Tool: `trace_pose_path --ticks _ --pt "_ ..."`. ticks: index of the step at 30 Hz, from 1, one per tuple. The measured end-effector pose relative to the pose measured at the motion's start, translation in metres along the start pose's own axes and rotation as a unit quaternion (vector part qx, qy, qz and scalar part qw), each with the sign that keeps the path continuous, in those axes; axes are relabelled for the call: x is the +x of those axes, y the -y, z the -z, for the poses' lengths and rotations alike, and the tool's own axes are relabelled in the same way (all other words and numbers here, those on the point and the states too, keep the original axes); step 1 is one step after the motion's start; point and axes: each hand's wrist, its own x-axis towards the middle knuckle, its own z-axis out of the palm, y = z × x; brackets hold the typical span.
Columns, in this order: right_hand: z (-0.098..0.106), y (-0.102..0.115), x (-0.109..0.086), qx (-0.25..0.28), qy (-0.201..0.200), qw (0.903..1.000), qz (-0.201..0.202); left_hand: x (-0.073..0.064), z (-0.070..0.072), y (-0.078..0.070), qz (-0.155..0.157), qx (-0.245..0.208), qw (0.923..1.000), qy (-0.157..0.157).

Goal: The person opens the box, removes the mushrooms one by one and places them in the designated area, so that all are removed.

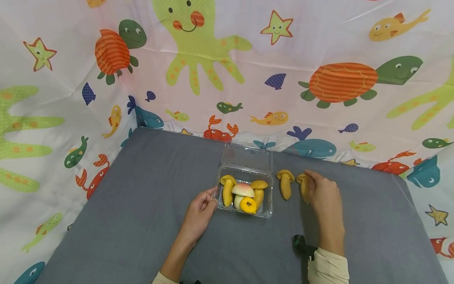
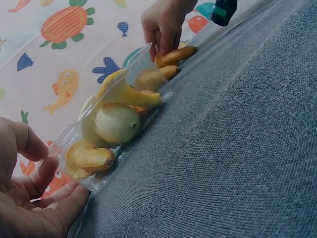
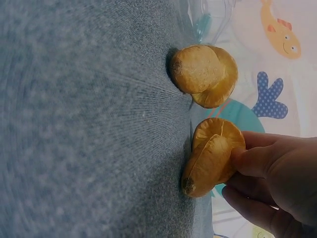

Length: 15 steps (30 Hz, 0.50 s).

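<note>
My left hand (image 1: 199,211) pinches the left edge of a clear plastic clamshell box (image 1: 264,214), whose lid (image 1: 247,157) lies tipped back. Inside are brown-yellow toy mushrooms (image 1: 227,194), a pale mushroom with a pinkish cap (image 1: 242,190), and a bright yellow round piece (image 1: 248,205) in front. To the right of the box, my right hand (image 1: 325,201) holds a brown toy mushroom (image 3: 210,158) by its cap between thumb and fingers, the stem close over the cloth. Another brown mushroom (image 1: 285,185) lies between that hand and the box.
A grey cloth (image 1: 149,177) covers the table. Behind and to the left hangs a white curtain (image 1: 241,90) printed with sea animals, meeting the table's back edge close behind the lid. A dark wrist camera (image 1: 301,243) sits at my right wrist.
</note>
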Motion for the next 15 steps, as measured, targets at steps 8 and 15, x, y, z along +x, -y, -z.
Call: trace_pose_path --ticks 8,15 --pt "0.0013 0.0000 -0.0029 0.010 -0.002 0.9999 0.002 -0.0011 0.0004 -0.0005 -0.001 -0.001 1.0000 0.001" --pt "0.0061 0.0017 -0.0053 0.012 -0.018 0.9998 0.003 0.0006 0.0011 0.0017 -0.001 -0.001 1.0000 0.003"
